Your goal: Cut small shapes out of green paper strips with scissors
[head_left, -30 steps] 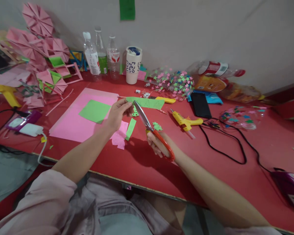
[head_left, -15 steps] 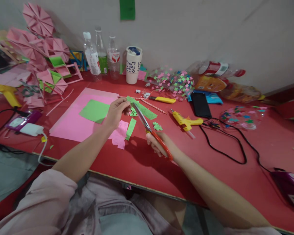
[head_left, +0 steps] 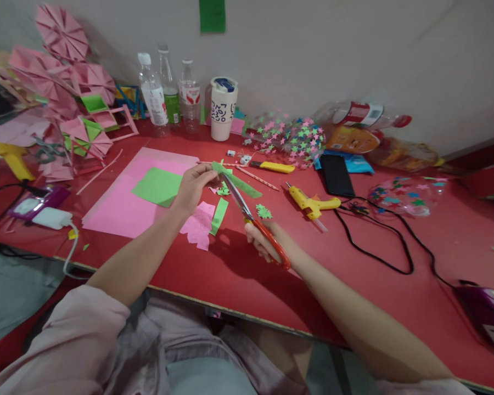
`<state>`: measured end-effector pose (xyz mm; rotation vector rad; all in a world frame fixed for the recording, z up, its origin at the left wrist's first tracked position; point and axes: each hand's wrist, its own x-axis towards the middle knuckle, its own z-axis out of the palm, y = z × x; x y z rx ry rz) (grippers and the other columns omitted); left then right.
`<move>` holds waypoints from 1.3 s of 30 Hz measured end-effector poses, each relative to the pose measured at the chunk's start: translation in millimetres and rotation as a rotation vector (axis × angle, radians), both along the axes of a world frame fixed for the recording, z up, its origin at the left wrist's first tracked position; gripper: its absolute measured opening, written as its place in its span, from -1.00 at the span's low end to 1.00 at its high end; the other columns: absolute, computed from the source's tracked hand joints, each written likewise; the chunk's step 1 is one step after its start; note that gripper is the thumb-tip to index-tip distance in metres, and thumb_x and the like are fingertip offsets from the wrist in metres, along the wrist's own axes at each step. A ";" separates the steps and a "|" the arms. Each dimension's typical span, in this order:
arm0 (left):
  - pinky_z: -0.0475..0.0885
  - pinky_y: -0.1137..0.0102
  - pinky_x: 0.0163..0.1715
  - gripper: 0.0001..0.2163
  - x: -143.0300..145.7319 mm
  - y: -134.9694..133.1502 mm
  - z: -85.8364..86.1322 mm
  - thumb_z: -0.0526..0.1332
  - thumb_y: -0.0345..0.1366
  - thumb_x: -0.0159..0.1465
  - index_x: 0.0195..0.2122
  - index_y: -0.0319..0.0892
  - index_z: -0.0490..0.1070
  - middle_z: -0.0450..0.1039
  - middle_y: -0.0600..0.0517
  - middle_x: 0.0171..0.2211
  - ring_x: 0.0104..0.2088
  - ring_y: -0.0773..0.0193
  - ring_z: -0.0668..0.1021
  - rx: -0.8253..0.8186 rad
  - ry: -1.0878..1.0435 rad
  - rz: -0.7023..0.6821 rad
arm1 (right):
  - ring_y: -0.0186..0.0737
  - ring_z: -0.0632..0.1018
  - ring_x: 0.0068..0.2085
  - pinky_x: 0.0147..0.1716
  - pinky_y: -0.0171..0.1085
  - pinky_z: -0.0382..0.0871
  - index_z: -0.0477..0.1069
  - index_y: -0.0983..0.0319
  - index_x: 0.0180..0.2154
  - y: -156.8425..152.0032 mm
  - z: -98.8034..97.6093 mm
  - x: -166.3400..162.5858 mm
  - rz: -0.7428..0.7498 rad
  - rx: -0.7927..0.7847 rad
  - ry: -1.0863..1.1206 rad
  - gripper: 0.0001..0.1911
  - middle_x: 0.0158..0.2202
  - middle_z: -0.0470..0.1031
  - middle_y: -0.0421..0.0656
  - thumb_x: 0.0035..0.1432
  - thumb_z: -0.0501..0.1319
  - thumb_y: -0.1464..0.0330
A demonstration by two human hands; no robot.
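Over the red tabletop (head_left: 230,285), a green paper strip (head_left: 247,185) slants down to the right, its left end pinched between thumb and fingers of the left hand (head_left: 192,185). The right hand (head_left: 260,244) is curled around the handles of the scissors (head_left: 248,213), tips up beside that pinch; from here I can't tell whether the blades bite the paper. A second ago the strip showed its broad face; now it has swung narrower, baring a striped straw (head_left: 267,185) behind, which I read as the paper being turned against the blades. Near it sit small green cutouts (head_left: 264,212); farther right lies a yellow glue gun (head_left: 313,206), and leftward a pink sheet (head_left: 111,211).
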<state>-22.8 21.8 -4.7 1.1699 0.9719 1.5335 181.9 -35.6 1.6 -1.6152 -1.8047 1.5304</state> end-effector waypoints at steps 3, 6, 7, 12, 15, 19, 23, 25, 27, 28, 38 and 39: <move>0.39 0.47 -0.44 -0.88 -0.2 -0.2 0.3 0.17 -0.36 0.09 -0.58 -0.20 0.34 0.40 0.11 -0.60 -0.55 0.45 0.47 -0.008 0.012 0.004 | -0.43 0.23 -0.78 -0.78 -0.39 0.17 0.23 0.22 -0.53 1.3 -2.1 1.6 0.007 0.021 -0.001 -0.45 -0.78 0.15 -0.35 -0.03 0.10 -0.16; 0.36 0.49 -0.47 -0.86 -0.4 -0.8 0.5 0.17 -0.36 0.10 -0.59 -0.19 0.33 0.40 0.12 -0.61 -0.56 0.46 0.44 -0.003 0.025 -0.003 | -0.44 0.23 -0.77 -0.78 -0.40 0.18 0.22 0.22 -0.52 0.5 0.1 2.4 0.012 0.031 0.003 -0.45 -0.77 0.13 -0.35 -0.02 0.11 -0.15; 0.35 0.49 -0.48 -0.86 -0.4 -1.1 0.5 0.16 -0.36 0.10 -0.60 -0.19 0.32 0.39 0.12 -0.62 -0.56 0.46 0.43 -0.003 0.029 -0.007 | -0.44 0.23 -0.77 -0.78 -0.40 0.18 0.21 0.22 -0.52 0.1 1.3 2.5 0.014 0.029 0.001 -0.46 -0.77 0.13 -0.36 -0.02 0.12 -0.15; 0.32 0.49 -0.50 -0.85 -0.8 -0.7 0.3 0.16 -0.37 0.09 -0.62 -0.19 0.31 0.38 0.12 -0.64 -0.58 0.47 0.40 -0.022 0.022 -0.036 | -0.45 0.22 -0.78 -0.78 -0.39 0.16 0.17 0.21 -0.54 -0.6 4.2 1.5 0.025 0.030 0.007 -0.48 -0.77 0.11 -0.37 -0.01 0.14 -0.12; 0.32 0.50 -0.51 -0.85 -1.7 0.4 -0.6 0.17 -0.37 0.08 -0.62 -0.19 0.31 0.38 0.12 -0.64 -0.59 0.47 0.40 -0.026 -0.003 -0.060 | -0.45 0.21 -0.79 -0.80 -0.39 0.15 0.19 0.21 -0.54 0.0 3.1 0.1 0.009 0.008 0.012 -0.48 -0.77 0.12 -0.36 0.00 0.12 -0.12; 0.32 0.50 -0.50 -0.85 -3.2 1.2 -1.4 0.16 -0.37 0.08 -0.62 -0.19 0.31 0.38 0.12 -0.64 -0.59 0.47 0.40 -0.035 -0.014 -0.080 | -0.44 0.21 -0.81 -0.81 -0.39 0.15 0.18 0.21 -0.56 0.7 2.3 -1.5 -0.008 -0.036 0.015 -0.48 -0.80 0.10 -0.37 0.00 0.11 -0.12; 0.30 0.51 -0.51 -0.85 -4.6 1.2 -0.2 0.15 -0.39 0.07 -0.63 -0.19 0.30 0.36 0.12 -0.65 -0.60 0.48 0.39 -0.046 -0.002 -0.087 | -0.44 0.23 -0.81 -0.81 -0.40 0.16 0.16 0.20 -0.57 0.9 3.8 -1.1 -0.005 -0.030 -0.012 -0.47 -0.81 0.10 -0.37 0.00 0.10 -0.13; 0.29 0.52 -0.52 -0.84 -5.4 0.8 1.5 0.15 -0.39 0.07 -0.64 -0.19 0.29 0.34 0.12 -0.66 -0.60 0.48 0.37 -0.044 0.007 -0.087 | -0.43 0.24 -0.80 -0.81 -0.40 0.14 0.15 0.20 -0.58 1.6 5.0 -0.3 -0.004 -0.023 -0.037 -0.46 -0.81 0.11 -0.36 -0.01 0.10 -0.15; 0.26 0.53 -0.54 -0.83 -6.2 0.1 3.7 0.15 -0.39 0.07 -0.65 -0.19 0.27 0.30 0.13 -0.67 -0.61 0.49 0.33 -0.045 0.028 -0.078 | -0.43 0.24 -0.80 -0.81 -0.40 0.15 0.16 0.20 -0.58 2.7 6.1 0.6 0.008 -0.020 -0.046 -0.44 -0.81 0.12 -0.36 -0.02 0.10 -0.16; 0.24 0.53 -0.56 -0.83 -6.6 -0.3 4.8 0.16 -0.39 0.07 -0.65 -0.19 0.27 0.28 0.13 -0.67 -0.61 0.50 0.32 -0.047 0.045 -0.068 | -0.43 0.24 -0.80 -0.81 -0.40 0.16 0.17 0.20 -0.58 3.3 6.6 0.9 0.017 -0.022 -0.046 -0.44 -0.81 0.12 -0.36 -0.03 0.11 -0.17; 0.12 0.52 -0.63 -0.82 -7.4 -2.8 11.2 0.13 -0.36 0.11 -0.63 -0.19 0.27 0.21 0.12 -0.65 -0.62 0.49 0.23 0.003 0.184 -0.013 | -0.43 0.24 -0.82 -0.76 -0.39 0.22 0.20 0.21 -0.57 4.6 2.9 5.6 0.085 -0.018 0.036 -0.45 -0.85 0.11 -0.37 0.02 0.09 -0.15; 0.10 0.52 -0.63 -0.82 -7.2 -3.1 11.7 0.13 -0.36 0.11 -0.64 -0.20 0.27 0.18 0.13 -0.67 -0.63 0.49 0.22 0.010 0.193 -0.021 | -0.44 0.23 -0.82 -0.75 -0.39 0.23 0.21 0.22 -0.57 4.1 1.5 5.7 0.094 -0.020 0.052 -0.44 -0.85 0.11 -0.37 0.04 0.08 -0.15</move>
